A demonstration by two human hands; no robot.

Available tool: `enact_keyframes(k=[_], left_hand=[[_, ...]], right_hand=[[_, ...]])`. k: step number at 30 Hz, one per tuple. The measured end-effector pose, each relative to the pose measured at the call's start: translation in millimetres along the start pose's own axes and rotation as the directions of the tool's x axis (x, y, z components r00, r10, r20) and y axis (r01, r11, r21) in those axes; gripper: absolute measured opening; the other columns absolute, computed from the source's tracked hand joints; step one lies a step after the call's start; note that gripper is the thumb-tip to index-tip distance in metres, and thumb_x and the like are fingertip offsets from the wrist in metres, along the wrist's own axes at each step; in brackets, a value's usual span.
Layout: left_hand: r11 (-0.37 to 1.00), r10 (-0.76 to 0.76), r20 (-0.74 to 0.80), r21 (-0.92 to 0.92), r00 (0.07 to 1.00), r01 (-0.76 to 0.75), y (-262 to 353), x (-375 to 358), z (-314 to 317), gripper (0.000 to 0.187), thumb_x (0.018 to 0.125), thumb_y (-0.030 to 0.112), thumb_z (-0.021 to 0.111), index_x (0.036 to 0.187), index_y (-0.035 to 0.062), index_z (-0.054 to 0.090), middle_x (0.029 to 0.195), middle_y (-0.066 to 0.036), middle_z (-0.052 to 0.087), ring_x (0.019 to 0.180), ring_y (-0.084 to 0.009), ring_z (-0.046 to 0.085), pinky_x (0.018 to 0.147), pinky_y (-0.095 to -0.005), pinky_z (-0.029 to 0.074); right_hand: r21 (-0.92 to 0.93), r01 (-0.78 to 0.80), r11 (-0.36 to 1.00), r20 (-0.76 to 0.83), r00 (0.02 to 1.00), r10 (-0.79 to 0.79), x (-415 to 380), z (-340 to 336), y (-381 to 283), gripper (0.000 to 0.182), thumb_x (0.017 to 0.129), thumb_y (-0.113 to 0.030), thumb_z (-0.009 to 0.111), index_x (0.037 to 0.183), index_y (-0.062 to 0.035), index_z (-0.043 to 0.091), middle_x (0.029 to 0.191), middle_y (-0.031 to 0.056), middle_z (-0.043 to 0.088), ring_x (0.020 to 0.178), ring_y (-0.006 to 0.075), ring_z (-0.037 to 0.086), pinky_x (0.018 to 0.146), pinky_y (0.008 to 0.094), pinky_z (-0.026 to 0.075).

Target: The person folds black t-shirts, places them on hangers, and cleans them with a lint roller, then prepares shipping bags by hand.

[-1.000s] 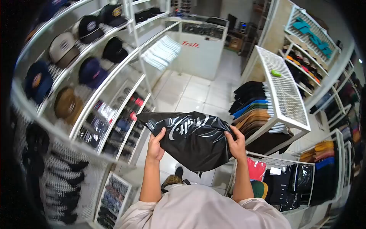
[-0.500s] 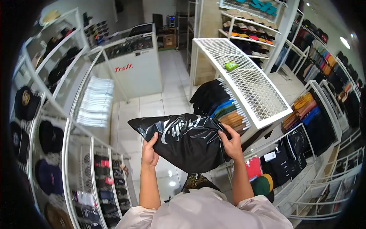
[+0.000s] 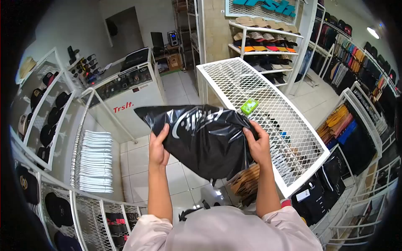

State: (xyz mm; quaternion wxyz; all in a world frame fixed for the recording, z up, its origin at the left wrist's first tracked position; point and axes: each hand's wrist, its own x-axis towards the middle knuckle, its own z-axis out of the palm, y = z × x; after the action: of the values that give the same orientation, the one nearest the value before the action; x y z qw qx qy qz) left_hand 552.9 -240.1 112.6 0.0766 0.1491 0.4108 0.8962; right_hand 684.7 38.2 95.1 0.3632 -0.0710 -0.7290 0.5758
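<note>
A glossy black plastic bag (image 3: 205, 144) with white lettering hangs between my two hands in front of my body. My left hand (image 3: 159, 146) pinches its left side, thumb on the near face. On the right side, my right hand (image 3: 257, 142) grips the bag's edge, the thumb pressed on top. The bag's upper left corner sticks out to a point past my left hand. Its lower part sags toward the tiled floor.
Just right of the bag stands a white mesh-topped rack (image 3: 293, 134) with a green packet (image 3: 249, 106) on top. White folded garments (image 3: 96, 161) hang at left, near cap shelves (image 3: 50, 129). A counter (image 3: 125, 96) stands ahead. Clothes racks (image 3: 347, 125) line the right.
The view has tilted up and moved nearer the mesh rack and counter. Both hands still hold the bag, which sits slightly higher in view.
</note>
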Motion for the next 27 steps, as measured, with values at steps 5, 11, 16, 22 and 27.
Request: enact_keyframes(k=[5,11,16,22,27], left_hand=[[0.999,-0.023,0.109,-0.019,0.994,0.025,-17,86,9,0.032,0.101,0.009,0.063,0.132,0.0012,0.06,0.123,-0.007,0.069,0.111,-0.0186,0.067,0.097,-0.0333,0.053],[0.997,-0.053,0.174,-0.05,0.983,0.062,-48,210,17,0.034,0.099,0.009,0.066,0.132,0.0031,0.057,0.122,-0.008,0.069,0.108,-0.0205,0.068,0.095,-0.0365,0.055],[0.985,-0.129,0.297,-0.073,0.946,0.158,-90,336,13,0.033,0.1,0.007,0.064,0.132,0.0036,0.058,0.121,-0.007,0.069,0.108,-0.0202,0.068,0.097,-0.0358,0.054],[0.953,-0.16,0.469,-0.155,0.869,0.259,-125,463,35,0.034,0.1,0.003,0.063,0.134,0.0026,0.059,0.122,-0.006,0.069,0.111,-0.0178,0.066,0.1,-0.034,0.05],[0.929,-0.285,0.457,-0.083,0.842,0.36,-164,515,48,0.052,0.099,0.004,0.066,0.147,0.0038,0.046,0.137,-0.008,0.062,0.121,-0.0217,0.06,0.107,-0.0391,0.046]], right_hand=[[-0.007,0.03,1.0,-0.081,0.996,-0.031,56,7,12,0.03,0.098,-0.01,0.068,0.123,0.0056,0.068,0.098,0.0055,0.074,0.088,0.0081,0.063,0.08,0.0256,0.051],[-0.147,0.02,0.989,-0.271,0.961,-0.06,128,45,49,0.031,0.096,-0.014,0.07,0.12,0.0057,0.069,0.098,0.0143,0.076,0.09,0.0143,0.069,0.083,0.0298,0.053],[-0.322,-0.01,0.947,-0.367,0.923,-0.114,205,85,67,0.031,0.094,-0.016,0.069,0.119,0.0018,0.071,0.102,0.021,0.076,0.096,0.0253,0.074,0.087,0.0337,0.054],[-0.601,0.0,0.799,-0.362,0.892,-0.272,323,80,60,0.032,0.092,-0.022,0.069,0.116,-0.0008,0.073,0.108,0.0252,0.074,0.104,0.038,0.072,0.092,0.0395,0.054],[-0.721,-0.2,0.663,-0.391,0.908,-0.15,402,48,73,0.034,0.092,-0.03,0.071,0.117,-0.0062,0.075,0.105,0.0231,0.075,0.105,0.0357,0.073,0.092,0.0412,0.055]])
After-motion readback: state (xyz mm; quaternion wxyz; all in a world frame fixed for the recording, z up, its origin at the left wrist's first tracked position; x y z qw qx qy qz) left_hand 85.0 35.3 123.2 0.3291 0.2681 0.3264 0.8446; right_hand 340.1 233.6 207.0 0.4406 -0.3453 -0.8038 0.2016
